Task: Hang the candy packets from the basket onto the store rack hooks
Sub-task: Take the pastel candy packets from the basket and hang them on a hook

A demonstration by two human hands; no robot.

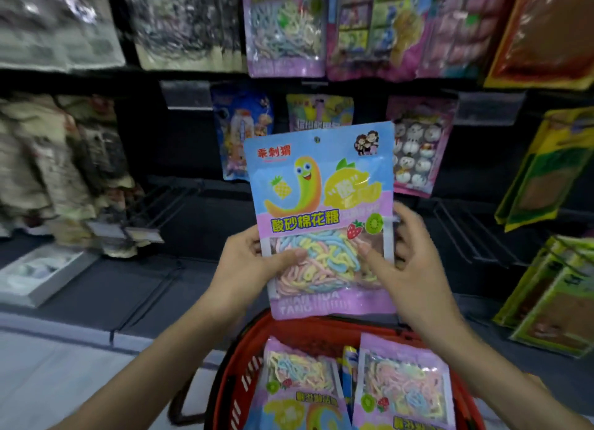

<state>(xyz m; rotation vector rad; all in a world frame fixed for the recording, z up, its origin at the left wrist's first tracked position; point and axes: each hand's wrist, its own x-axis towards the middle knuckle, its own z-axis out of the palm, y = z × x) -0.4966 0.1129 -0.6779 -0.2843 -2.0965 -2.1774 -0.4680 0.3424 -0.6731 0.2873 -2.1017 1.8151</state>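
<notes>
Before the store rack (180, 147), both hands (247, 262) (414, 259) grip the candy packet (321, 188) by its sides above the basket (231, 368).

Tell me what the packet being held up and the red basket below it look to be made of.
Held packet: thin plastic film, glossy. Light glares off the printed front, and a clear window shows the pastel candy strips inside.
Red basket: rigid moulded plastic by its look, with uniform colour and a slotted wall. Its finish is hard to judge.

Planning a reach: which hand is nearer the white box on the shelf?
Left. The left hand sits right of the white box; the right hand farther right, across the candy packet.
</notes>
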